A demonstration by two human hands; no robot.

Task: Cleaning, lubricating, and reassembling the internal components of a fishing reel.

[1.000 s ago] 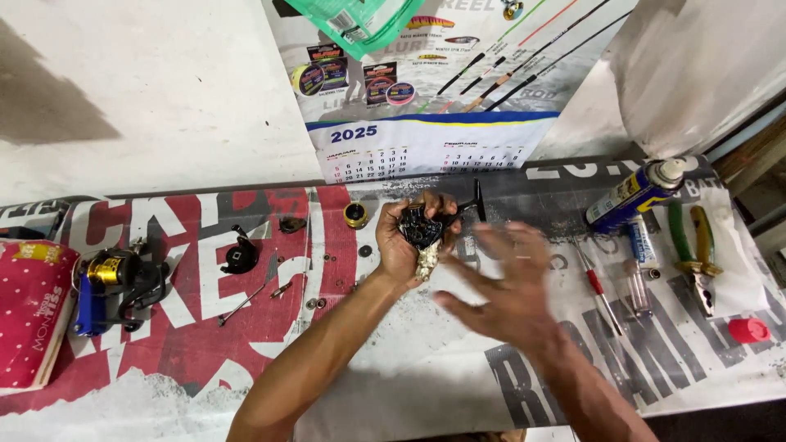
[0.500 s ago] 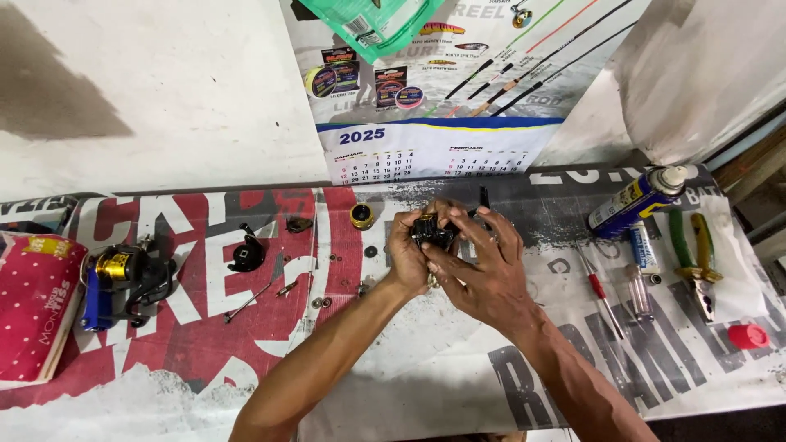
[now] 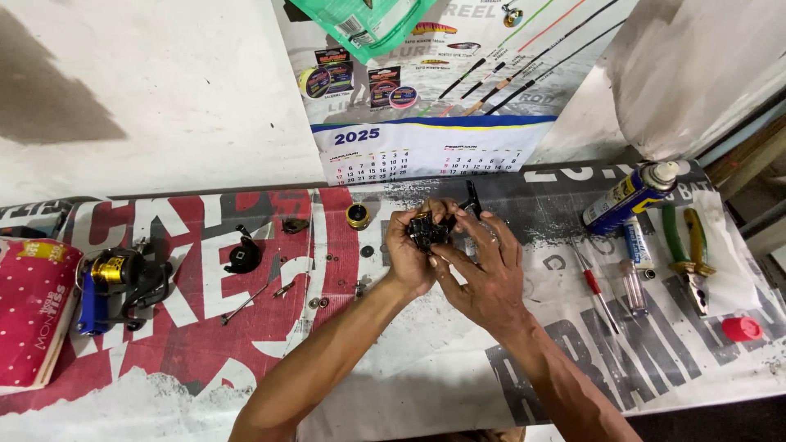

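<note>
Since a second ago the right hand point(image 3: 483, 274), which hung open and apart over the worktop point(image 3: 426, 368), has come in to join the left hand point(image 3: 407, 255); both now close around a small black reel body point(image 3: 427, 231), held above the middle of the worktop near its back edge.

At the far left edge lies a red dotted pouch point(image 3: 33, 311), its contents not visible. Just beside it sits a whole reel point(image 3: 123, 282) with a gold spool and a blue part. Further right, on the red lettering of the banner covering the worktop, lie a black rotor part point(image 3: 243, 255), a thin shaft point(image 3: 242, 304), a small dark piece point(image 3: 295, 225) and a scatter of washers and screws point(image 3: 318, 302). A gold ring point(image 3: 357, 215) stands near the back edge, just left of the hands.

The left hand grips the reel body from the left; the right hand's fingers wrap it from the front and right, and a black stem point(image 3: 472, 199) sticks up behind them.

Right of the hands lie a red-handled screwdriver point(image 3: 594, 286), a clear-handled one point(image 3: 633, 282), a blue spray can point(image 3: 630, 196) tilted on its side, pliers point(image 3: 688, 254) with green and yellow grips on a white cloth point(image 3: 737, 270), and a red cap point(image 3: 742, 329) near the right edge.

The front strip of the worktop, around the forearms, gives open room. A calendar point(image 3: 426, 151) hangs on the wall behind.
</note>
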